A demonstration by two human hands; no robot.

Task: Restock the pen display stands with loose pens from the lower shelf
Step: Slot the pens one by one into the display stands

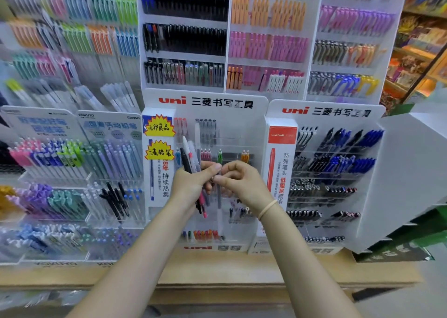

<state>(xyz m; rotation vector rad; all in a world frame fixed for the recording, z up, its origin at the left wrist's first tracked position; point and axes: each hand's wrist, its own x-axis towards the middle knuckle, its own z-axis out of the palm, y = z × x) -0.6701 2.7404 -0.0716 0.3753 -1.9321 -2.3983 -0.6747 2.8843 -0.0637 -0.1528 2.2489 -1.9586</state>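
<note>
Our left hand (191, 184) holds the pens (191, 162) in a closed grip before the stand (242, 129), the right hand (238, 179) pinches one, and we should draw it straight out.

A bunch of loose pens (191, 162), black, white and pink, stands nearly upright at frame centre before the sparsely filled white uni display stand (242, 133).
</note>
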